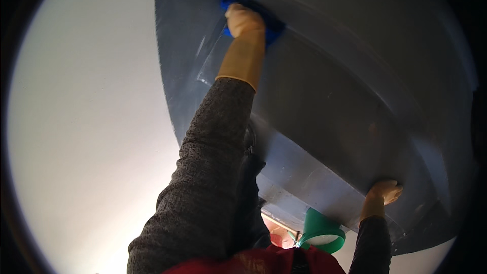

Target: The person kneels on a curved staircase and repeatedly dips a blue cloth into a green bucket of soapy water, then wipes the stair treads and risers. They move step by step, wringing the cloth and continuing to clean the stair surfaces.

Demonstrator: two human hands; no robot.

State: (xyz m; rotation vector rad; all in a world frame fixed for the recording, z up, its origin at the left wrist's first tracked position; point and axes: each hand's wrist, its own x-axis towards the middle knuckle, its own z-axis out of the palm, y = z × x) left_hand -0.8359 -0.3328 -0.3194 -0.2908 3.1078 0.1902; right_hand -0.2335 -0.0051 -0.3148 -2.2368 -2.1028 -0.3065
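Note:
My left hand (243,21), in a tan rubber glove, presses on a blue cloth (274,32) held flat against a large, dark grey, smooth shell (323,95). Cloth shows on both sides of the glove. At the lower right, my right hand (386,191) wears a similar glove and touches the shell low down near a ridge. Its fingers look curled, and whether anything is under them is hidden.
Long raised ridges and recessed panels curve across the shell. A green bucket (323,232) with something whitish inside is at the bottom, near my red clothing (262,260). A pale wall or floor (87,83) fills the left side, beyond the shell's rough edge.

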